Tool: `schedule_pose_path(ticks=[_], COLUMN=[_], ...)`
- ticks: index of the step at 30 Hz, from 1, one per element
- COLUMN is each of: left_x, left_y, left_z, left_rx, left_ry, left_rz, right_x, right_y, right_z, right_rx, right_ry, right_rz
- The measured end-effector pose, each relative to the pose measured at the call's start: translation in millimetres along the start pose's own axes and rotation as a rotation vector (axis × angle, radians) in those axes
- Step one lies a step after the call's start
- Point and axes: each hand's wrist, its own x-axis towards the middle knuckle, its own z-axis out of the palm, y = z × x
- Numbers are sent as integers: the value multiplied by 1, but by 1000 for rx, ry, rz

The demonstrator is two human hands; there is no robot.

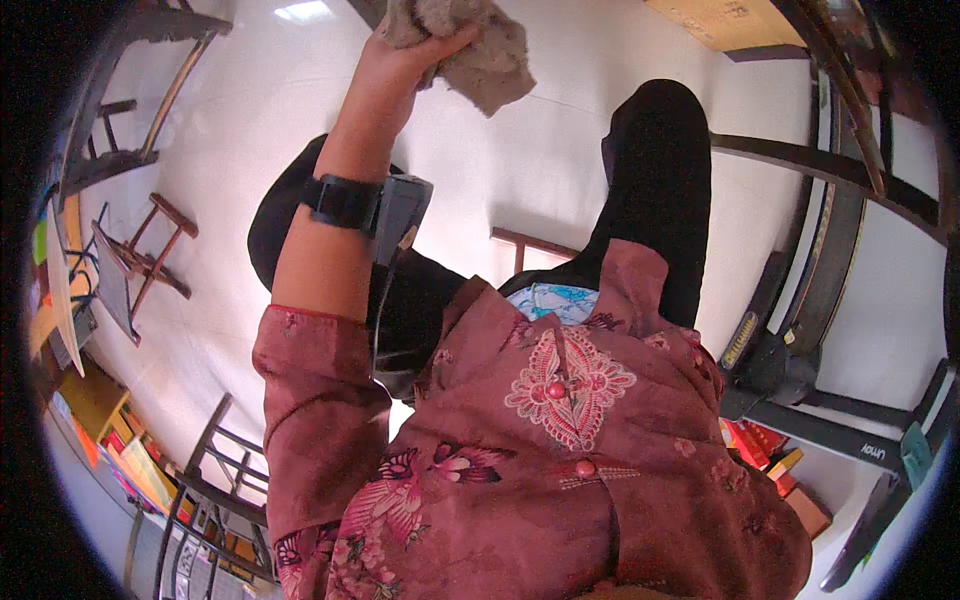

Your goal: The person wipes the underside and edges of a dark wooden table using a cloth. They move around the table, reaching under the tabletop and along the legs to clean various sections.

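My left hand (pixel 431 49) reaches forward at the top of the view, its fingers closed around a crumpled grey-brown cloth (pixel 491 64). Part of that cloth is cut off by the upper picture edge. A black strap (pixel 346 204) circles my left forearm, and a grey box-shaped device (pixel 401 214) with a thin cable shows beside it. My right hand is out of view. Below the cloth lies the pale floor (pixel 495 165), between my bent knees in black trousers (pixel 656 172).
A folding stool (pixel 154 255) stands at left, with a dark chair (pixel 225 480) below it near shelved books (pixel 135 465). A cardboard box (pixel 727 22) sits at upper right. Dark metal-framed equipment (pixel 814 420) runs along the right side, with red packages (pixel 754 442) beneath.
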Motion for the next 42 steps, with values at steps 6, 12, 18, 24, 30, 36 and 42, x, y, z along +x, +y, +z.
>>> schedule_pose_path(ticks=[6, 12, 18, 24, 30, 36, 42], left_x=[-1, 7, 11, 14, 15, 13, 18], left_y=[20, 28, 37, 27, 26, 38, 44], left_z=[11, 10, 14, 8, 14, 11, -4], left_rx=[-28, -70, -120, -73, -34, -121, -161], left_ry=[27, -7, 21, 27, 103, 99, 154], left_rz=[-116, -69, -62, 36, -40, -75, 42], right_x=[-21, -47, -81, -61, -20, 10, 18], right_y=[-1, -10, -8, -20, -35, -47, -58], right_z=[-26, -51, -72, -74, -65, -63, -76], right_rx=[-81, -128, -115, -139, -131, -165, -242], right_ry=[-25, -10, 46, 73, 94, 105, 119], right_rz=[22, 49, 67, 37, -30, -60, -77])
